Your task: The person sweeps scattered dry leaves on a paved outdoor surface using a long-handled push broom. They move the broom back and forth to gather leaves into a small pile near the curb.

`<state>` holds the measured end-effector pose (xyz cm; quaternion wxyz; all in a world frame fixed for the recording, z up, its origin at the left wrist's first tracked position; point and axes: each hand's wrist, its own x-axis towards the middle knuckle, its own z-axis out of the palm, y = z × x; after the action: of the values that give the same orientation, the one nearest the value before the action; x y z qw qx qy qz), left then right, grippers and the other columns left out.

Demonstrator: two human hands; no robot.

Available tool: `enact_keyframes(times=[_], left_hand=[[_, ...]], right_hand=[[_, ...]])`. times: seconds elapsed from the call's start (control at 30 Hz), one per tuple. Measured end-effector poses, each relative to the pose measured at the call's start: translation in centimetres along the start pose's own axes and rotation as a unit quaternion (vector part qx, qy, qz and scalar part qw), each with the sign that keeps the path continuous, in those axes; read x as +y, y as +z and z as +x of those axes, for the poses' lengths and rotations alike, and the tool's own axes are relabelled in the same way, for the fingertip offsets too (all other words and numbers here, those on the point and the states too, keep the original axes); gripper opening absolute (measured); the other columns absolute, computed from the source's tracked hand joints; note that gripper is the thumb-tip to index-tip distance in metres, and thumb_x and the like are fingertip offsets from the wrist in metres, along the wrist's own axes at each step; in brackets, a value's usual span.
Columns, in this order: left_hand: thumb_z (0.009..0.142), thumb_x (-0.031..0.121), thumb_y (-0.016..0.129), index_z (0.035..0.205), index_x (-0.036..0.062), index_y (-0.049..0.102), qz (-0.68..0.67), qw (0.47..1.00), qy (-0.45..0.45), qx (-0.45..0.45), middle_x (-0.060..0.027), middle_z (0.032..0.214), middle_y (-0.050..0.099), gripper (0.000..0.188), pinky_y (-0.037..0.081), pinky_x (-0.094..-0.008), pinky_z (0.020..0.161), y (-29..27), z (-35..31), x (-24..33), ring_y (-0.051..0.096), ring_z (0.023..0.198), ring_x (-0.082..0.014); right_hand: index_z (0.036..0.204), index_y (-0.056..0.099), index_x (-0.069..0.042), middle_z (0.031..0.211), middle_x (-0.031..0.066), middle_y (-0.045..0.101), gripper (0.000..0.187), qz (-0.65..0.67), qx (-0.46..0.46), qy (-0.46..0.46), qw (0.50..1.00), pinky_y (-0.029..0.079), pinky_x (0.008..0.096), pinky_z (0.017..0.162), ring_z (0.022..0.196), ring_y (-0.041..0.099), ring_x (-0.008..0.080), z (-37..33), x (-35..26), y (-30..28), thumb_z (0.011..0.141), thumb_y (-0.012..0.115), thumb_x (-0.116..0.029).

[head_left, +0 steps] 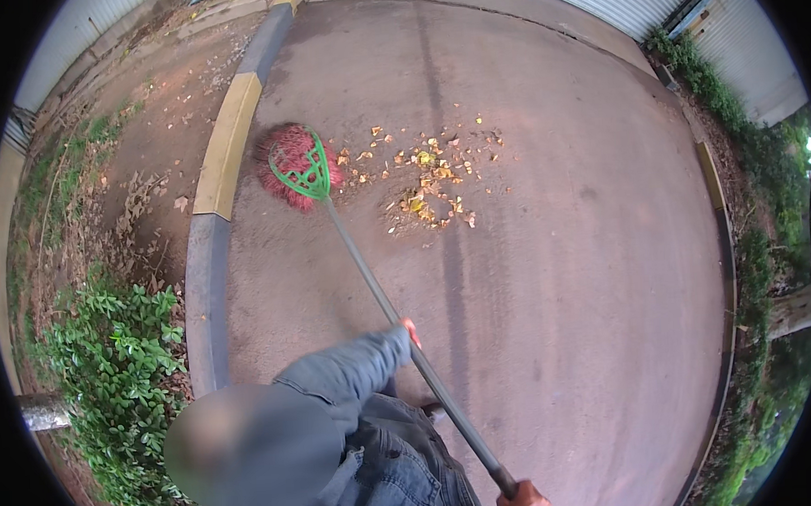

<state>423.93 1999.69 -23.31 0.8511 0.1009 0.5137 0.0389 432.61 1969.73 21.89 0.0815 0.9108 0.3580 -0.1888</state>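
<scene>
A long-handled broom (370,277) slants across the pavement from lower right to upper left. Its head (300,170) has pinkish-red bristles in a green plastic frame, and rests on the ground beside the kerb. My left hand (411,332), mostly hidden behind its blue-grey sleeve, is closed around the middle of the grey pole. Lower down, at the bottom edge, my right hand (523,501) grips the pole near its end. Dry yellow and brown leaves (429,180) lie loosely scattered just right of the bristles.
A kerb (229,148) painted yellow and dark grey runs along the left, with soil and a leafy green shrub (111,356) beyond it. Another kerb (712,176) borders greenery on the right. Corrugated metal walls (594,1) stand at the far end.
</scene>
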Motion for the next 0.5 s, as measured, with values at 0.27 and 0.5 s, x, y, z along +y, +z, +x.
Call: enact_keyframes(times=[0.27, 0.5], left_hand=[[0.066, 0.015, 0.055, 0.06, 0.0059, 0.043, -0.191, 0.969, -0.145, 0.059, -0.0081, 0.053, 0.043, 0.016, 0.049, -0.0389, 0.056, 13.5, -10.5, -14.8, 0.048, 0.05, -0.022], [0.067, 0.014, 0.055, 0.063, 0.0054, 0.044, -0.228, 0.964, -0.125, 0.058, -0.0093, 0.053, 0.045, 0.014, 0.049, -0.0397, 0.055, 14.3, -10.3, -15.0, 0.048, 0.049, -0.0224]], right_hand=[[0.062, 0.047, -0.011, 0.054, 0.0117, 0.053, 0.011, -0.081, -0.042, 0.038, 0.995, 0.041, 0.0429, 0.048, 0.05, 0.052, 0.0328, -8.1, 16.7, 2.2, 0.06, 0.057, -0.017], [0.063, 0.048, -0.011, 0.053, 0.0119, 0.053, 0.009, -0.064, -0.043, -0.001, 0.997, 0.041, 0.0424, 0.046, 0.048, 0.051, 0.0321, -5.1, 19.4, 1.3, 0.064, 0.055, -0.018]])
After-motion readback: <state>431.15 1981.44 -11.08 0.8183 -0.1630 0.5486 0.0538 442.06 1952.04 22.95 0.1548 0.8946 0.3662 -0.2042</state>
